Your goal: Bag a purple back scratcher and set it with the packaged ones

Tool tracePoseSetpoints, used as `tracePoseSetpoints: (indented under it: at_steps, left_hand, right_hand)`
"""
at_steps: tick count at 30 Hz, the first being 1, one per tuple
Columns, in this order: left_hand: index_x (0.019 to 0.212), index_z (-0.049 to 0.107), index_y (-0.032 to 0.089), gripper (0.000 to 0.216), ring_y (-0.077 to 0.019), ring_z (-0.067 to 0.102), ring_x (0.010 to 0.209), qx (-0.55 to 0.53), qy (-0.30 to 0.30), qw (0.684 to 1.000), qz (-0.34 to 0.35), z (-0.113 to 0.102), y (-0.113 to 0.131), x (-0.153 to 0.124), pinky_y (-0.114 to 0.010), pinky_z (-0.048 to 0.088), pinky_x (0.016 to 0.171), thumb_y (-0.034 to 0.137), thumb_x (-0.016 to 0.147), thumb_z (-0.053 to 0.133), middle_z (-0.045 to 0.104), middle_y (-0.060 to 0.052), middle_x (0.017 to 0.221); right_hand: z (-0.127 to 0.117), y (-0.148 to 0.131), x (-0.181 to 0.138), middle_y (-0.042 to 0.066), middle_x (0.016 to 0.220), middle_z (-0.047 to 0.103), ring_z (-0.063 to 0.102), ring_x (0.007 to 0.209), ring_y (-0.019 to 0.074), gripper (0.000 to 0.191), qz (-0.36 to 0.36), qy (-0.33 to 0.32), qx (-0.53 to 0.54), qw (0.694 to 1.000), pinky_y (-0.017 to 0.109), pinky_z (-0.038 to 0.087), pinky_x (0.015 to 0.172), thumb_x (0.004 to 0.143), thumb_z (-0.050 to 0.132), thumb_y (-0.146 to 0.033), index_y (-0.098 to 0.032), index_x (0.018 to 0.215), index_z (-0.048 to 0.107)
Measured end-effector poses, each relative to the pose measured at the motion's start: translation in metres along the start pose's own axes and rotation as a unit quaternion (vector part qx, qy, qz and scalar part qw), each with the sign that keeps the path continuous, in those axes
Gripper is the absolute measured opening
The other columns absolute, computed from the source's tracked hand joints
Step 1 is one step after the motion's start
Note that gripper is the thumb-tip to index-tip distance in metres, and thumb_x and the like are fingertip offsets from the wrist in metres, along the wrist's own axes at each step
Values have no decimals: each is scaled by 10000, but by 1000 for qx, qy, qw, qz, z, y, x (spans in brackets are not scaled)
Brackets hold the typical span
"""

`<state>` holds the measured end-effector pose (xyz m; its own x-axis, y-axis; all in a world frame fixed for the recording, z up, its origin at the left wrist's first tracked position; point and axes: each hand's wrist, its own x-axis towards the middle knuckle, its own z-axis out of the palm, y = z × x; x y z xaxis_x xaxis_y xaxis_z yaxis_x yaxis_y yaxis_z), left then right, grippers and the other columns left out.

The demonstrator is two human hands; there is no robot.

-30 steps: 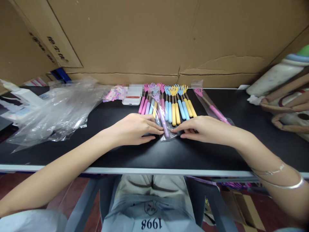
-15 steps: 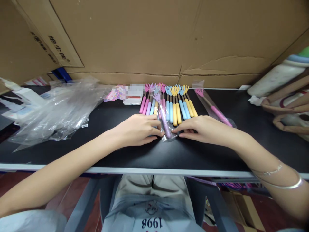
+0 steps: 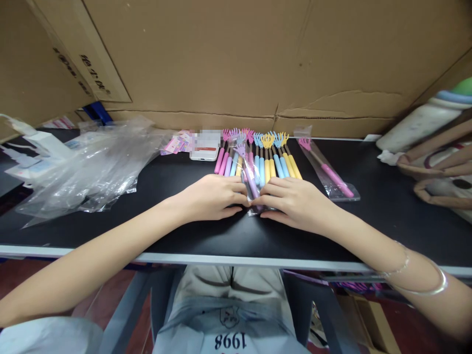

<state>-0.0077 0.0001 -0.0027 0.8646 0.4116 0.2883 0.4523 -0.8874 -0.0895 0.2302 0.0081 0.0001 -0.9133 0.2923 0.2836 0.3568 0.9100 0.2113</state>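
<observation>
A purple back scratcher (image 3: pixel 251 182) lies in a clear plastic bag (image 3: pixel 252 213) on the black tabletop, its claw-shaped head pointing away from me. My left hand (image 3: pixel 216 197) has its fingers closed at the lower left edge of this bag. From the other side my right hand (image 3: pixel 289 199) closes its fingers over the bag's lower end, covering part of the purple handle. Just behind my hands lies a row of back scratchers (image 3: pixel 268 160) in pink, purple, blue and yellow. To the right, a pink back scratcher (image 3: pixel 335 179) lies inside another clear bag.
Many clear plastic bags (image 3: pixel 99 167) are piled at the left beside a white charger with cables (image 3: pixel 46 147). A white phone (image 3: pixel 204 152) and colourful cards (image 3: pixel 179 142) lie behind my left hand. Cardboard (image 3: pixel 221 59) walls the back. At the right stands a tilted bottle (image 3: pixel 420 123).
My right hand has moved left and inward onto the bag's lower end, its fingertips now close to my left hand's. My left hand stays nearly in place.
</observation>
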Motion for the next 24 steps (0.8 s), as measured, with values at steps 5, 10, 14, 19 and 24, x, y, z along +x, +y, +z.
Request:
tracePoseSetpoints:
  at_steps: [5,10,14,19,24]
  left_hand:
    - [1008,697,219,189,-147,635,990,10,6,1000,8,1,-3,0,-246,507,811,192,887,555,717,13,1041]
    - [1038,681,226,215,-151,605,1074,31,22,999,21,7,-4,2,-248,502,842,165,902,525,706,17,1101]
    - [981,680,214,154,-154,611,1003,63,45,996,30,8,-5,3,-241,499,765,219,914,542,713,4,1014]
    - [970,660,194,127,-156,607,960,93,62,993,36,7,-8,3,-243,484,763,221,886,569,706,-11,963]
    - [944,638,201,126,-139,602,924,123,97,987,24,11,-6,5,-232,461,730,272,919,538,699,2,927]
  right_hand:
    - [-3,-1,-1,71,914,697,608,848,202,220,-6,-14,-36,999,314,435,683,894,519,-197,-169,1038,682]
    - [0,-3,-3,58,922,704,634,807,174,243,-17,-2,-64,998,288,445,632,907,482,-140,-169,1055,672]
    - [5,-3,-5,59,902,711,652,825,158,246,-28,-7,-70,997,256,431,569,939,445,-147,-156,1058,660]
    - [5,-1,-5,38,819,700,651,734,136,245,-13,0,-58,998,246,411,540,959,415,-178,-168,984,658]
    - [3,2,-5,32,815,688,644,696,143,226,3,9,-34,999,250,411,552,953,433,-208,-178,933,656]
